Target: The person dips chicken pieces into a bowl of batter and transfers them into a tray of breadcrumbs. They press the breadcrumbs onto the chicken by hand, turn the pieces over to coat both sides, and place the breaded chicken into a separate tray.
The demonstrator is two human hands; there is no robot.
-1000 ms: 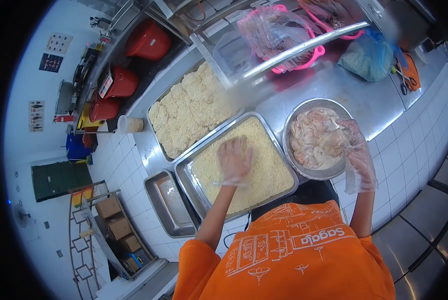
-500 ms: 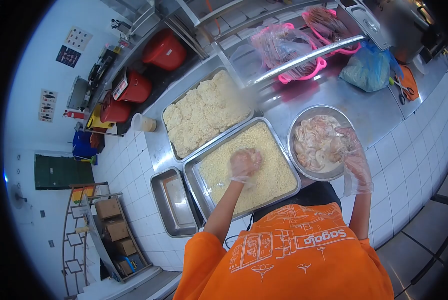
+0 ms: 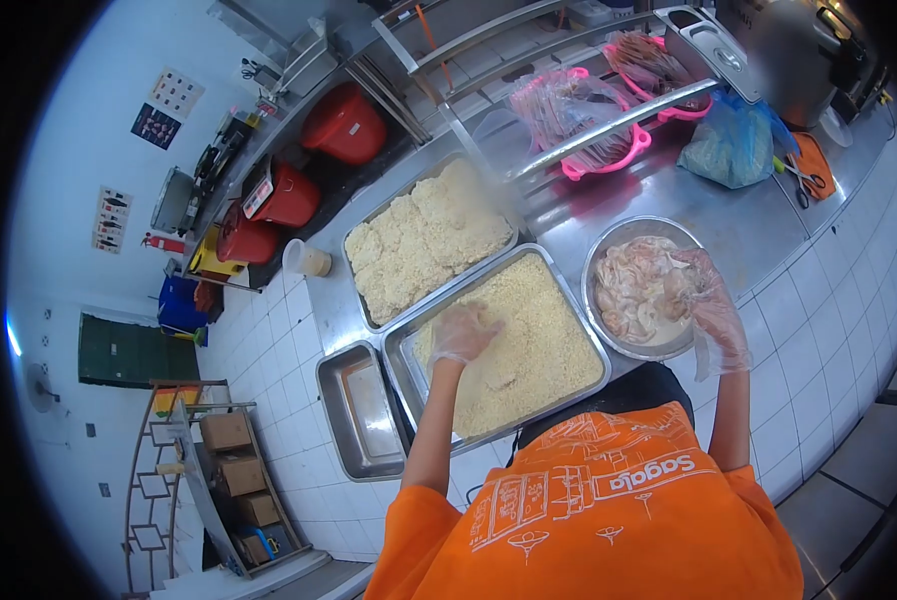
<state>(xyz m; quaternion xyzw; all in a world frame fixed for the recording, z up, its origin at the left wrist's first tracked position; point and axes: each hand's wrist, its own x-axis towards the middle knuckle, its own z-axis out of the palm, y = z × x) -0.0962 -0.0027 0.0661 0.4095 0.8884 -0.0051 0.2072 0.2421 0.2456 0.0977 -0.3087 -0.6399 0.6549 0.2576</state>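
Observation:
My left hand (image 3: pixel 465 332), in a clear plastic glove, is over a deep metal tray (image 3: pixel 596 375) of pale breadcrumbs (image 3: pixel 540 318). Its fingers are apart and touch the crumbs, with nothing gripped. A small crumb-covered lump (image 3: pixel 503 379) lies just in front of it. My right hand (image 3: pixel 716 318), also gloved, reaches over the near rim of a round steel bowl (image 3: pixel 658 353). Its fingers curl round some of the wet raw chicken (image 3: pixel 636 285) in milky liquid; the fingertips are partly hidden among the pieces.
Behind the crumbs stands a tray of breaded pieces (image 3: pixel 423 235). An empty metal pan (image 3: pixel 363 405) sits left, and a plastic cup (image 3: pixel 306 259) beyond it. Pink baskets (image 3: pixel 608 160), a blue bag (image 3: pixel 730 145) and scissors (image 3: pixel 804 182) lie at the back right, behind a metal rail (image 3: pixel 608 130).
My left hand has shifted left across the crumbs and opened from a closed shape, leaving a lump in view. My right hand stays at the bowl. The whole view has tilted slightly.

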